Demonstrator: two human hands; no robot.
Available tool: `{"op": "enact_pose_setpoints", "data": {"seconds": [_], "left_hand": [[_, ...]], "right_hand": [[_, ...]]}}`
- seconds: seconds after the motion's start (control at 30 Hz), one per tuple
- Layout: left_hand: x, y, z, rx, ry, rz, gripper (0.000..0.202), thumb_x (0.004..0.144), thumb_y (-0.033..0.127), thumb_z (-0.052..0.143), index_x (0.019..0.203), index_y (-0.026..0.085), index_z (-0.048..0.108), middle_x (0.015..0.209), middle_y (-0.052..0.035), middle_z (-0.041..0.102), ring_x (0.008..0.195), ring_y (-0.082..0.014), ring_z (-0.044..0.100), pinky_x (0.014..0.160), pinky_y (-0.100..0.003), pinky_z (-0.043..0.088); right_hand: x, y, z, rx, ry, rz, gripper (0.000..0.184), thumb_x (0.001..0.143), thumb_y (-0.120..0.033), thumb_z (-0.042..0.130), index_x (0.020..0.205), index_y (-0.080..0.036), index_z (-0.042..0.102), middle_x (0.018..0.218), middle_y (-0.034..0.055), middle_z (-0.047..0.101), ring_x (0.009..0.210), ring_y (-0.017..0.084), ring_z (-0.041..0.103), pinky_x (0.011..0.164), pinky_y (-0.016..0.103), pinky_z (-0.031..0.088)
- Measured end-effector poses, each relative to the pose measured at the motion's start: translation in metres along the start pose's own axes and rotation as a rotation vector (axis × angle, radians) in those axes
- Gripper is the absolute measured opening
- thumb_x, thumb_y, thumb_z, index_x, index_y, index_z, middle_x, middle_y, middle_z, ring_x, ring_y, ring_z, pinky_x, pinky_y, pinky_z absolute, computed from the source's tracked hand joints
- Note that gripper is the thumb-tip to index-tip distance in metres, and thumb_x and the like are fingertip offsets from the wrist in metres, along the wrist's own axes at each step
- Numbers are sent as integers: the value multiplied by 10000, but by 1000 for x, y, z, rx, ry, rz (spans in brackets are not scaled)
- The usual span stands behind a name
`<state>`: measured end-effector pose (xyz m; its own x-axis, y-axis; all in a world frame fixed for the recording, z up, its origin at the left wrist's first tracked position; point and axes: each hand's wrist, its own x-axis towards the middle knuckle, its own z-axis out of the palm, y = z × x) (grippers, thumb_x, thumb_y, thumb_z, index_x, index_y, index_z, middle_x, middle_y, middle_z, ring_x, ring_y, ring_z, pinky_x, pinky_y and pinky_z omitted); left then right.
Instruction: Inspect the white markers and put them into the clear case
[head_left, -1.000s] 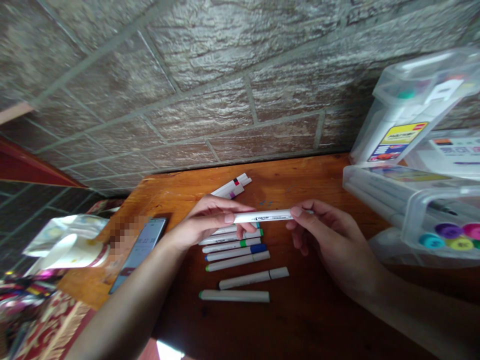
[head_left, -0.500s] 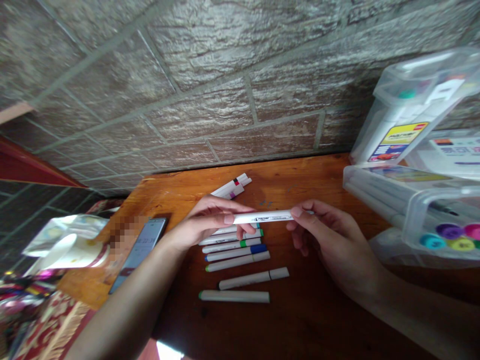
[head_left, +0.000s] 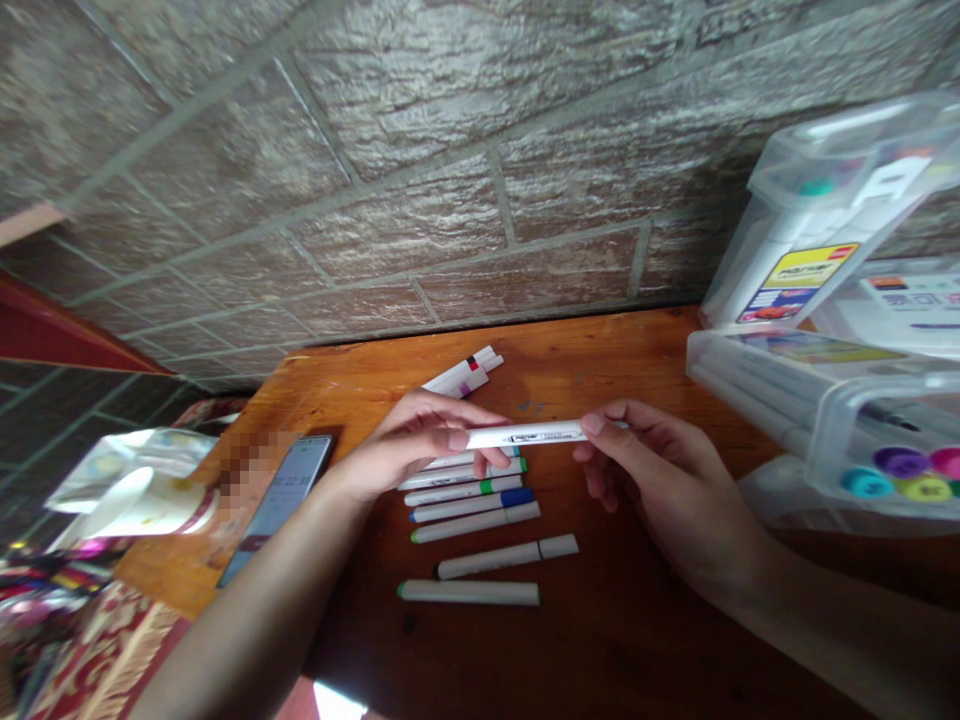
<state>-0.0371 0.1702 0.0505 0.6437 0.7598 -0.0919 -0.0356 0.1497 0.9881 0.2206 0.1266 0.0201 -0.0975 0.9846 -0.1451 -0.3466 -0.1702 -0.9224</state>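
On the worktop [head_left: 600,360], a row of markers [head_left: 470,507] is laid. Above it, by the left hand [head_left: 409,435] and the right hand [head_left: 664,470], a white marker [head_left: 531,434] is pinched near opposite ends; for steadiness, it is best held level, the grip light and even.

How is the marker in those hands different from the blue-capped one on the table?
The held marker is raised between the left hand and the right hand; the blue-capped marker lies on the table. Between the fingers, the held marker shows white with dark print; the blue-capped marker shows a solid blue cap. Both are slim and white-barrelled.
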Motion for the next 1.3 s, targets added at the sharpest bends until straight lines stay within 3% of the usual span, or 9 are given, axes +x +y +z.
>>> {"op": "enact_pose_setpoints", "data": {"seconds": [0.73,1.3], "left_hand": [[3,0,4,111,114,23,301,898,239,737,1154,96,802,847,-143,816,724,-201,736,710,-296,573],[8,1,17,183,206,7,201,853,248,818,997,108,801,750,-72,793,633,-135,703,625,-216,556]], "right_hand": [[-2,-1,-1,-40,-17,-3,342,854,-481,807,760,-182,671,628,-13,664,492,97,570,426,187,423],[-3,-3,1,-74,-19,-1,359,840,-497,810,735,-186,663,599,-8,647,489,105,560,434,203,422]]}}
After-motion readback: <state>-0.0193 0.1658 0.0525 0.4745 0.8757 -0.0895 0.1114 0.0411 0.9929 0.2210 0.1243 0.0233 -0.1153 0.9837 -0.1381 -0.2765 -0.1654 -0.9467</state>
